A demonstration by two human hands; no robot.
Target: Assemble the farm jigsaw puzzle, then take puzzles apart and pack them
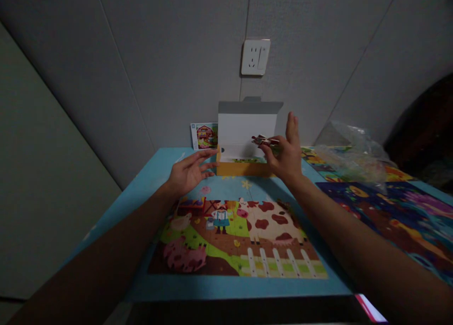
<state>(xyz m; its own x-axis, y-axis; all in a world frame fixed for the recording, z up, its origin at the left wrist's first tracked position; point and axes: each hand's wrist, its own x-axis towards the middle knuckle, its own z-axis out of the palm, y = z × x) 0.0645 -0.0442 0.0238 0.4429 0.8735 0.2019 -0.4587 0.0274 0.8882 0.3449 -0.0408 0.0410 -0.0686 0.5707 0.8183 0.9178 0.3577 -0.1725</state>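
Observation:
Pinched between the thumb and fingers of my right hand (286, 157) is a small dark red and white puzzle piece (264, 141), held above an opened box (244, 169). The box is yellow at the front, with its white-lined lid raised and some green pieces visible inside. At the box's left end, my left hand (191, 171) has its fingers stretched out against or close beside the side wall. A partly assembled farm puzzle (226, 240) with a cow, a farmer, a pig and a fence lies flat on the table in front of the box.
A small farm picture card (203, 136) leans at the wall left of the box. To the right lie a dark blue puzzle (385, 216) and a crumpled clear plastic bag (357, 155) over another colourful picture. A wall socket (255, 57) sits above. The table (148, 169) is light blue.

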